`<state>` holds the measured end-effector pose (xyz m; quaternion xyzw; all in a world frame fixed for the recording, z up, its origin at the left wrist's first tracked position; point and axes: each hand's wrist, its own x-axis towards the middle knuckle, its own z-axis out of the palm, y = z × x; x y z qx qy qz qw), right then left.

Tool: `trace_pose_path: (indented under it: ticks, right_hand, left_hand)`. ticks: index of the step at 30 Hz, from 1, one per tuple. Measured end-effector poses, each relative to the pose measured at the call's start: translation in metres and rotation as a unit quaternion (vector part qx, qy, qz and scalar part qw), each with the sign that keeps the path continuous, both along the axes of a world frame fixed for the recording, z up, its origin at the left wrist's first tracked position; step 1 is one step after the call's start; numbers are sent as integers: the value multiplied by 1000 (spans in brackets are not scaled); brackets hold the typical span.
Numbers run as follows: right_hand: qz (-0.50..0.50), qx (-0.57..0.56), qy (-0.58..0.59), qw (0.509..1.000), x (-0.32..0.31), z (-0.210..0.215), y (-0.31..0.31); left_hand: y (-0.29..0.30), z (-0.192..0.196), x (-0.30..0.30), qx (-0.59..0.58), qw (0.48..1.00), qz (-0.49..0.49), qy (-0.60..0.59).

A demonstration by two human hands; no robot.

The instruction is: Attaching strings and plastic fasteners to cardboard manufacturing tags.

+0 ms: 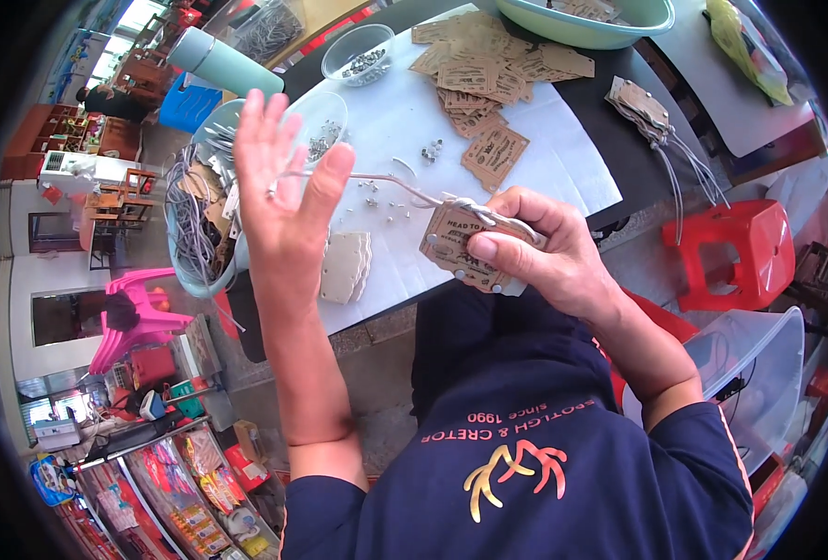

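Observation:
My right hand [559, 261] is closed around a small stack of brown printed cardboard tags [444, 245], with the thumb pressed on the front one. A grey cord [377, 176] runs from the top of that stack across to my left hand [288, 210]. That hand is raised with its fingers stretched out, and the cord passes behind its thumb; whether it rests on the fingers is hard to make out. Below, a stack of plain scalloped tags [344, 269] lies on the white sheet [391, 266]. Small metal rivets [431, 151] are scattered beyond the hands.
A heap of printed tags [491, 154] covers the far sheet. Clear bowls [358, 56] hold small metal parts. At left stand a basin of grey cords [199, 271] and a green bottle [218, 61]. Corded tags [638, 105] lie at right, above a red stool [750, 252].

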<state>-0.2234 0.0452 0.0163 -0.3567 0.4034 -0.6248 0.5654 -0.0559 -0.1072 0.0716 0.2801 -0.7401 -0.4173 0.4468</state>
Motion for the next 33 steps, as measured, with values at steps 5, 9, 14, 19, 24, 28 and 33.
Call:
trace_pose_path:
  ticks: [5, 9, 14, 19, 24, 28, 33]
  right_hand:
    - [-19, 6, -23, 1000, -2, -7, -5]
    - [-21, 3, 8, 1000, -1, -7, -6]
    - [-51, -40, 71, 995, 3, -11, -6]
    - [-58, -47, 148, 986, 0, -5, -5]
    - [-58, -60, 128, 988, 3, -10, -6]
    - [-55, -94, 96, 989, 9, -15, -5]
    - [-68, -77, 89, 991, 12, -14, -4]
  left_hand:
    - [20, -7, 12, -156, 987, 23, 27]
    - [40, -9, 14, 61, 977, -117, -165]
    - [56, -24, -14, 322, 934, -151, 27]
    - [49, -33, -15, 379, 903, -184, 83]
    - [53, -34, -20, 354, 918, -144, 109]
    - [56, -34, -23, 204, 972, -82, 79]
    - [56, -27, -29, 152, 983, -66, 84]
